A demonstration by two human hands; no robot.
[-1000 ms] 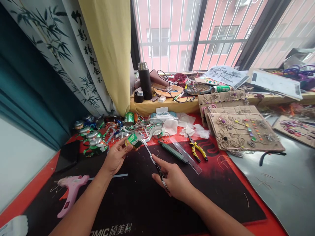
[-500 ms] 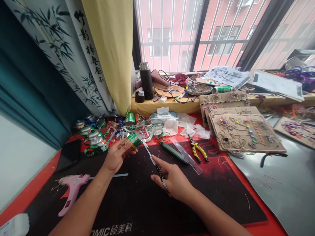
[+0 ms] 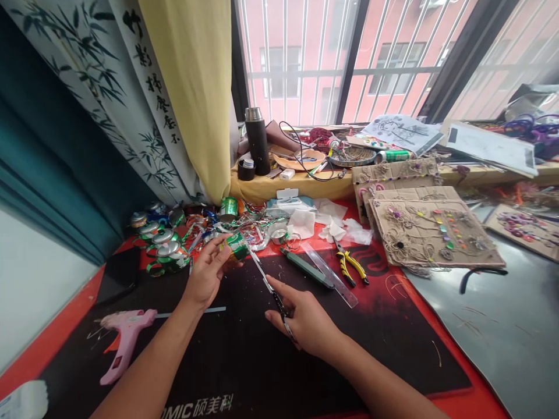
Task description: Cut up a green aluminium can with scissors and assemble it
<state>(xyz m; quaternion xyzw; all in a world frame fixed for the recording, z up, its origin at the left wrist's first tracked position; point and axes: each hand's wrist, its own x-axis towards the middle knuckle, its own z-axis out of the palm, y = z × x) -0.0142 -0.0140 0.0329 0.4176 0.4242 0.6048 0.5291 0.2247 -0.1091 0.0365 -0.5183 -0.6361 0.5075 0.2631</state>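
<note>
My left hand (image 3: 208, 270) is closed on a green piece of cut drink can (image 3: 236, 246), held up over the far edge of the black desk mat (image 3: 244, 361). In my right hand (image 3: 301, 311) is a pair of scissors (image 3: 274, 293), its handles partly hidden by my fingers. The scissor blades point up and left, their tips at the right edge of the can piece. Whether the blades are cutting into the metal I cannot tell. Behind the can piece lies a tangle of shiny cut can strips (image 3: 257, 224), with a green can (image 3: 228, 209) standing among them.
A pink glue gun (image 3: 126, 337) lies left of my forearm. Right of the strips are a green utility knife (image 3: 308, 269), a clear ruler (image 3: 332, 276) and yellow-black pliers (image 3: 350, 265). Cut cans (image 3: 167, 249) stand at left; cardboard boards (image 3: 430, 230) with knotted cords lean at right.
The can piece has turned slightly in my left hand, showing more green. The whole view has shifted a little; both hands keep their hold.
</note>
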